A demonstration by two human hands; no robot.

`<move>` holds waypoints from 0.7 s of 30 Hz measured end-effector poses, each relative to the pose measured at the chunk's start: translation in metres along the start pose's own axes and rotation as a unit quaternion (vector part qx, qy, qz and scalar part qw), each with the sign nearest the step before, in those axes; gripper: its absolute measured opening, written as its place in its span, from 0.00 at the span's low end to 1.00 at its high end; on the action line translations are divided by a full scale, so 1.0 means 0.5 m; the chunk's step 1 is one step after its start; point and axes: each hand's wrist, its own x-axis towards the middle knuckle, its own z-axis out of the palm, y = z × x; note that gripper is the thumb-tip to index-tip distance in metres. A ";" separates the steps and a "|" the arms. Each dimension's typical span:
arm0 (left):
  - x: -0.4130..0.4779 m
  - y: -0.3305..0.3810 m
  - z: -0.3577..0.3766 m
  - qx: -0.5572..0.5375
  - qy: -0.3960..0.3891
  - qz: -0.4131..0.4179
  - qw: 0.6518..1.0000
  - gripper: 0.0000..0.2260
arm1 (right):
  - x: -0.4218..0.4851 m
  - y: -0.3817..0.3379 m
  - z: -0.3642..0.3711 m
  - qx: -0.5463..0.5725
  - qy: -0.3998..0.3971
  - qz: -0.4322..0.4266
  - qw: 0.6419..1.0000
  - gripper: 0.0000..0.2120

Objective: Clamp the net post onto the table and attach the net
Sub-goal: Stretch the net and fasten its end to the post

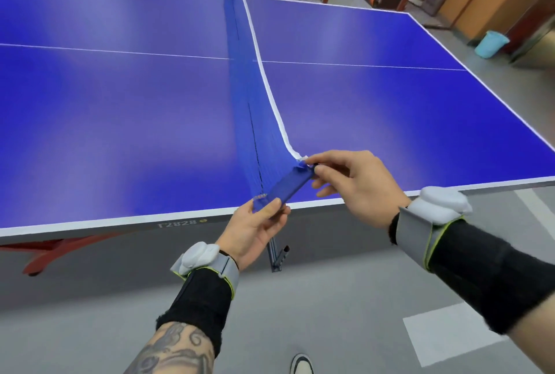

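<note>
A blue mesh net (252,103) with a white top band is seen running from the top centre of the frame down to the lower centre, along the middle of a blue table-tennis table (120,103) with white lines. The net sags and leans, and its near end is lifted just above the table's near edge. That end is finished by a flat blue end sleeve (288,187), which is held tilted, its lower end to the left and its upper end to the right.

The sleeve's lower end is gripped by the left hand (255,229): the thumb is laid over the top and the fingers are curled beneath. The upper end, where the white band stops, is pinched between the thumb and forefinger of the right hand (357,184); the other fingers are loosely curled below it. A small dark tip shows at those fingertips, but what it is cannot be told.

A grey metal bracket (277,256) is seen hanging under the table edge, just below the left hand. Black sleeves and grey-and-white wrist units (198,256) are worn on both forearms. A red table leg (48,250) appears at the lower left, a turquoise bin (491,44) at the upper right, and a white shoe (301,364) on the grey floor at the bottom.
</note>
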 end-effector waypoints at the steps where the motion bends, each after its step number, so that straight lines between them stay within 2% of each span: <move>1: -0.004 0.003 -0.001 0.008 0.002 -0.007 1.000 0.12 | -0.002 0.001 0.000 0.017 0.002 0.013 1.000 0.09; 5: -0.019 0.002 -0.012 0.029 0.002 -0.030 0.999 0.13 | -0.012 0.005 0.002 0.054 -0.006 0.061 0.997 0.06; 9: -0.026 -0.005 -0.008 0.035 0.006 -0.025 0.999 0.13 | -0.023 0.010 0.003 0.098 -0.012 0.101 0.990 0.08; 16: -0.040 -0.039 0.004 -0.002 0.055 -0.010 0.998 0.12 | -0.026 0.019 0.001 0.027 -0.015 0.143 0.989 0.09; 21: -0.049 -0.045 -0.002 -0.076 0.066 0.007 0.995 0.10 | -0.037 0.047 -0.005 0.080 -0.005 0.144 0.986 0.06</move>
